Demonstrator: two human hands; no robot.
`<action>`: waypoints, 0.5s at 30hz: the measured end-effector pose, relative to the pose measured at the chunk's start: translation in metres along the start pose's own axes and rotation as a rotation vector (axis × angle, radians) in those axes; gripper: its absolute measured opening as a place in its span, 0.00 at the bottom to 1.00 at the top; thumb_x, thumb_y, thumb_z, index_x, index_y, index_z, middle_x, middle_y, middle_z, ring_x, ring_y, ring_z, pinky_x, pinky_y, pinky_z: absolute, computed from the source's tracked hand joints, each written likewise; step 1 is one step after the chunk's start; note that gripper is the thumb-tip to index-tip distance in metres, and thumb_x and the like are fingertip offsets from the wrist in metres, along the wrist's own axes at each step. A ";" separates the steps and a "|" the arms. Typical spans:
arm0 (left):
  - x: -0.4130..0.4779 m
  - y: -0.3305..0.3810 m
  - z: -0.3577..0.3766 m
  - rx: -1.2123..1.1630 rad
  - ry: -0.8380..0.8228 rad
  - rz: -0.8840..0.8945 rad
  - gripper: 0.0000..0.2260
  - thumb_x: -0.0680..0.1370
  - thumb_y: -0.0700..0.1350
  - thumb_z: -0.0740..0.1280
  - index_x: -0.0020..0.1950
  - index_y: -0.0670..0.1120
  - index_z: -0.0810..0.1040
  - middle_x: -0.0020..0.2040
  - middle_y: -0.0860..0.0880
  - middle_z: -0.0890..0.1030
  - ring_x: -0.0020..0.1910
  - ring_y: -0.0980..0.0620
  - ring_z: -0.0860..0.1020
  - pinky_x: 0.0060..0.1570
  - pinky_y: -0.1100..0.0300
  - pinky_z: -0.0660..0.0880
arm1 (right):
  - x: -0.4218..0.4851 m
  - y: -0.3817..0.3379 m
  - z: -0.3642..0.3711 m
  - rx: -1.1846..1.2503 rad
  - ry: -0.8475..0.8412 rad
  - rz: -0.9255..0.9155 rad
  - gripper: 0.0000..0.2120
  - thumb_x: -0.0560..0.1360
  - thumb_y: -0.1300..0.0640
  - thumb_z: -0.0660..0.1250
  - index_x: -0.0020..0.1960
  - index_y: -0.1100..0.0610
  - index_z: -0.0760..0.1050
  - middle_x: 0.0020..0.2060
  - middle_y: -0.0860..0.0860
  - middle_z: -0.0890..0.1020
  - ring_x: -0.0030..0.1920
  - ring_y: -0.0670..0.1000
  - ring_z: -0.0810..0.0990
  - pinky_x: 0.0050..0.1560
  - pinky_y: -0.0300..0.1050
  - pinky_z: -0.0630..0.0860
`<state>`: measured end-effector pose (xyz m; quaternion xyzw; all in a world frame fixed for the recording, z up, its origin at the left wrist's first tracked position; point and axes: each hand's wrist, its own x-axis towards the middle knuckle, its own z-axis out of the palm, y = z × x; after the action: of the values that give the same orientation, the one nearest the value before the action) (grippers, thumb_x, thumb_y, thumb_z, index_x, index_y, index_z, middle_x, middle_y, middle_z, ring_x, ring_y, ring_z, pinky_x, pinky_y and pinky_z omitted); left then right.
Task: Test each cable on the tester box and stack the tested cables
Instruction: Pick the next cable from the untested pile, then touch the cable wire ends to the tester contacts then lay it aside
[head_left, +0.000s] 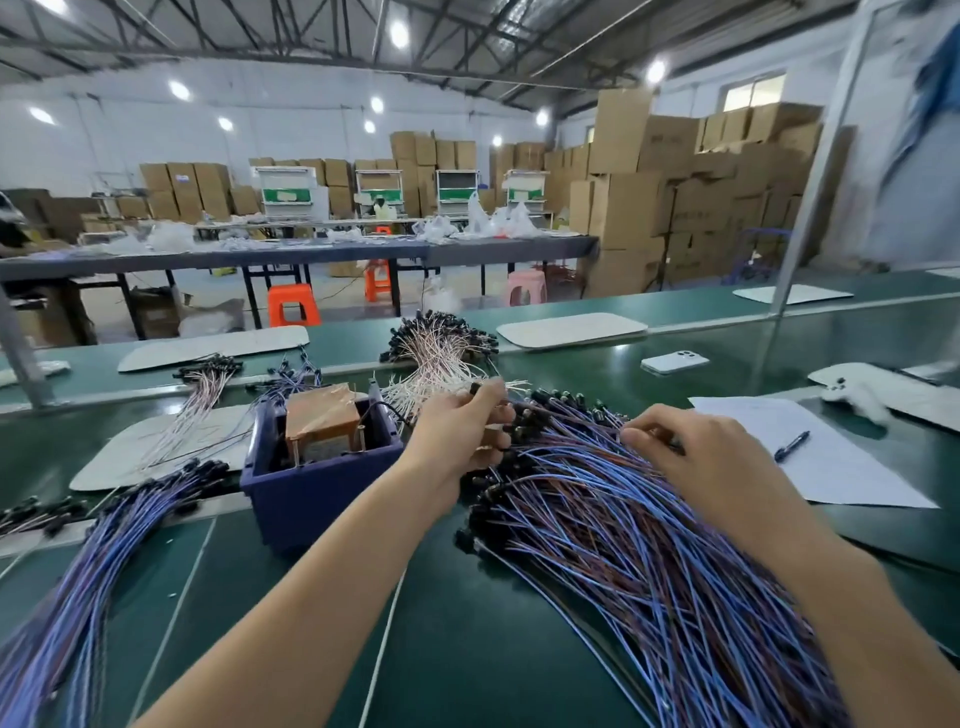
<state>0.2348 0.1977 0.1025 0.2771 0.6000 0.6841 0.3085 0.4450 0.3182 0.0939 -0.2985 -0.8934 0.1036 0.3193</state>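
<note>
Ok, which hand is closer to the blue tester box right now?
Left. The left hand is just right of the tester box, pinching a cable end; the right hand is farther right, on the pile of blue cables.

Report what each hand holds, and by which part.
The left hand pinches a cable by its black connector end. The right hand digs its fingertips into the blue cable pile near the connector ends; whether it grips one cannot be told.
</note>
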 end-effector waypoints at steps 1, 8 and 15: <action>0.003 -0.003 0.006 0.024 -0.008 0.005 0.10 0.81 0.49 0.69 0.49 0.42 0.80 0.39 0.49 0.82 0.27 0.56 0.77 0.25 0.64 0.74 | 0.000 0.009 -0.001 -0.020 0.004 0.019 0.10 0.79 0.40 0.63 0.49 0.43 0.80 0.38 0.40 0.82 0.40 0.45 0.80 0.42 0.50 0.78; 0.031 -0.022 0.046 0.181 -0.076 -0.017 0.07 0.81 0.42 0.68 0.54 0.39 0.79 0.44 0.47 0.80 0.28 0.57 0.78 0.27 0.64 0.76 | 0.001 0.057 0.006 -0.165 -0.048 0.188 0.13 0.78 0.35 0.62 0.42 0.42 0.74 0.35 0.38 0.77 0.39 0.46 0.77 0.34 0.42 0.68; 0.052 -0.032 0.058 0.544 -0.015 0.117 0.14 0.82 0.50 0.66 0.63 0.44 0.70 0.40 0.47 0.80 0.25 0.55 0.72 0.26 0.62 0.72 | 0.011 0.059 0.029 -0.283 -0.166 0.295 0.16 0.83 0.42 0.57 0.65 0.48 0.75 0.60 0.51 0.79 0.61 0.55 0.76 0.59 0.52 0.73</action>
<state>0.2473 0.2778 0.0788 0.3890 0.7422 0.5126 0.1873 0.4476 0.3724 0.0547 -0.4581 -0.8690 0.0471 0.1809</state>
